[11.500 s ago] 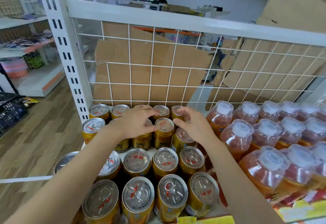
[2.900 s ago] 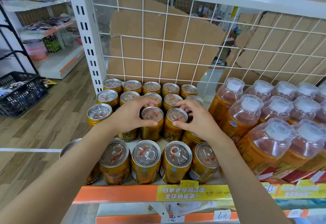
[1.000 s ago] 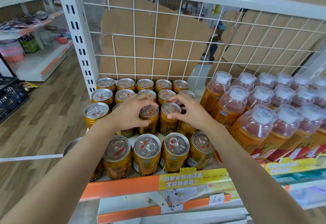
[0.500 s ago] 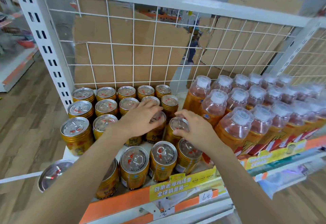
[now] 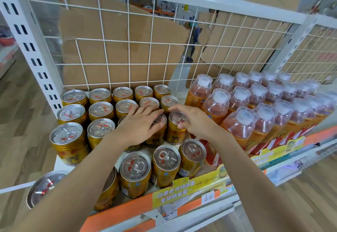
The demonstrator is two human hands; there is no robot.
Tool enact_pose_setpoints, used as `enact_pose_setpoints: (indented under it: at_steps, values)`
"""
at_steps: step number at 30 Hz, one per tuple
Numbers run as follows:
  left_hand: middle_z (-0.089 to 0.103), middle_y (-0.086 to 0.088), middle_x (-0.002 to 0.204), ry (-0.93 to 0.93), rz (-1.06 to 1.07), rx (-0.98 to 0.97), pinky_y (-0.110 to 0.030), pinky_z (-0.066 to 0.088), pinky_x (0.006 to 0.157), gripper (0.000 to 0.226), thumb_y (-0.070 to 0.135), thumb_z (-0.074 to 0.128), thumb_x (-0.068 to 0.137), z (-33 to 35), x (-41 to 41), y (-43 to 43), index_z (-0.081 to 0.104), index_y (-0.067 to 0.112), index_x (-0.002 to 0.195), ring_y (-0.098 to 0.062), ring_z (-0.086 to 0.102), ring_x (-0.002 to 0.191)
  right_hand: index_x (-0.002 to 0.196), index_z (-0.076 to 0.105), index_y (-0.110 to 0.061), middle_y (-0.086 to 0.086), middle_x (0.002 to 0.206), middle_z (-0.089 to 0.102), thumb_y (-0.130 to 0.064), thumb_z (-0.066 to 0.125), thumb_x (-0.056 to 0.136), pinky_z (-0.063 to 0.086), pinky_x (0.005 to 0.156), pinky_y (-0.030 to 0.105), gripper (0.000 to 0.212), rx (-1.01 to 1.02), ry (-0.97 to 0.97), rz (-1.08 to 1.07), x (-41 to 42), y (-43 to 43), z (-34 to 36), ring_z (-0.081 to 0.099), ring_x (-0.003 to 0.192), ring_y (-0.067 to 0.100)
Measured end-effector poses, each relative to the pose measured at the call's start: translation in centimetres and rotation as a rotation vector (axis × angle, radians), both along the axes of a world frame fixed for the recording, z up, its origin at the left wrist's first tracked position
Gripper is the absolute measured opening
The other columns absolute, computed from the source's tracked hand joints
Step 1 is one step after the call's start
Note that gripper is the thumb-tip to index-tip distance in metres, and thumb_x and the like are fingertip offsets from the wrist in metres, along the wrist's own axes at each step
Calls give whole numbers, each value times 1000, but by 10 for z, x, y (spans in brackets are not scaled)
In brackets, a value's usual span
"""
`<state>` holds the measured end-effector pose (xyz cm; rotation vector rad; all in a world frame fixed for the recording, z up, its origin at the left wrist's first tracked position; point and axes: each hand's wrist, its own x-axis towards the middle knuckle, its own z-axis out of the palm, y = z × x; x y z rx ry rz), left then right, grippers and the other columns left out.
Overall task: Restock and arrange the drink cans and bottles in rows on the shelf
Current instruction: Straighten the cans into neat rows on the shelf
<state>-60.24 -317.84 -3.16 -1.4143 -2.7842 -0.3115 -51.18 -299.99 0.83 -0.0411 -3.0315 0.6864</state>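
the shelf [image 5: 118, 215] holds gold cans [image 5: 101, 110] on its left part, standing upright in rows with sealed silver tops. its right part holds bottles [image 5: 242, 122] of orange drink, white-capped under clear covers, packed touching one another. the left hand [image 5: 138, 126] lies over the third row from the back, its fingers stretched nearly straight across the can tops and gripping nothing. the right hand [image 5: 195, 120] pinches the rim of a can [image 5: 176, 133] in that same row, fingers over the back, thumb at the front, just beside the bottles. the left forearm hides part of the front row. behind the wire mesh [image 5: 127, 49] stands cardboard [image 5: 113, 31].
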Motion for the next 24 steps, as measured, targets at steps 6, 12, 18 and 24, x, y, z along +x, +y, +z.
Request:
enact_pose_setpoints:
  at_steps: [6,12,18,24]
  values:
    - [14,5,156,1,3,14,-38,-2,113,54,47,23,98,1,0,0,19,27,148,-14,6,143,135,42,-24,2,136,49,-14,76,74,33,94,25,71,132,4,-28,-9,2,7,46,123,19]
    - [15,4,156,1,4,10,-41,-1,113,54,48,23,98,1,2,0,19,27,148,-15,6,143,137,38,-23,5,138,49,-8,72,77,34,95,28,71,121,-20,-23,-10,1,9,45,126,21]
    - [15,4,156,0,5,19,-38,-1,113,54,48,23,98,1,0,0,20,27,148,-13,8,143,137,39,-21,3,143,43,-5,69,80,31,104,28,67,32,-26,-20,-11,3,9,39,131,18]
    - [15,4,156,3,2,20,-39,-1,113,54,48,23,98,1,0,0,20,27,148,-14,8,143,135,39,-21,3,140,46,-14,71,79,32,97,25,65,56,-12,-26,-13,4,6,42,127,18]
